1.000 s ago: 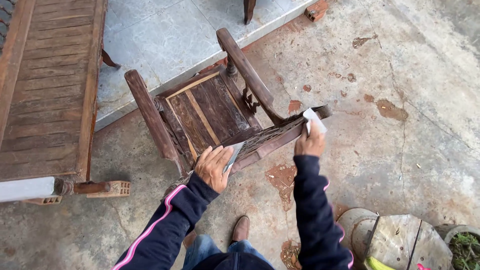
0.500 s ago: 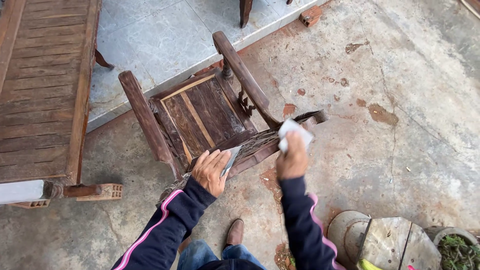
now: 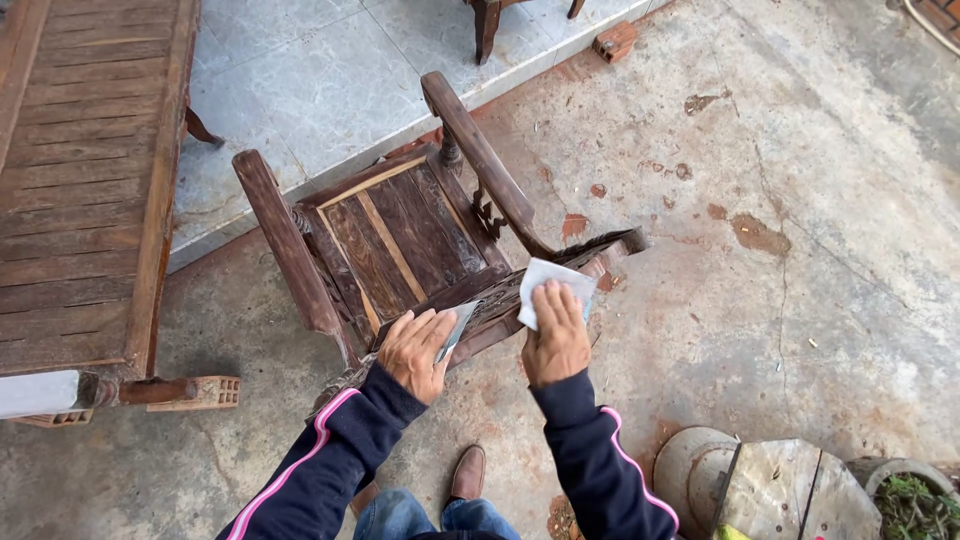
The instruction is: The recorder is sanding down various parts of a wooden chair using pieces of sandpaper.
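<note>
A dark, worn wooden armchair (image 3: 400, 230) stands on the concrete floor with its carved backrest top toward me. My right hand (image 3: 556, 340) presses a white sheet of sandpaper (image 3: 545, 281) flat against the backrest's top rail, near its middle. My left hand (image 3: 418, 350) grips the left end of the same rail and holds a folded grey sheet (image 3: 457, 327) between its fingers. Both arms wear dark sleeves with pink stripes.
A slatted wooden bench (image 3: 85, 190) fills the left side, its leg propped on a brick (image 3: 195, 392). A tiled step (image 3: 330, 70) lies behind the chair. A round concrete block with boards (image 3: 770, 485) and a potted plant (image 3: 915, 500) sit at lower right.
My right hand slid the white sandpaper leftward along the backrest rail, from its right end to near the middle. My left hand stayed on the rail's left end.
</note>
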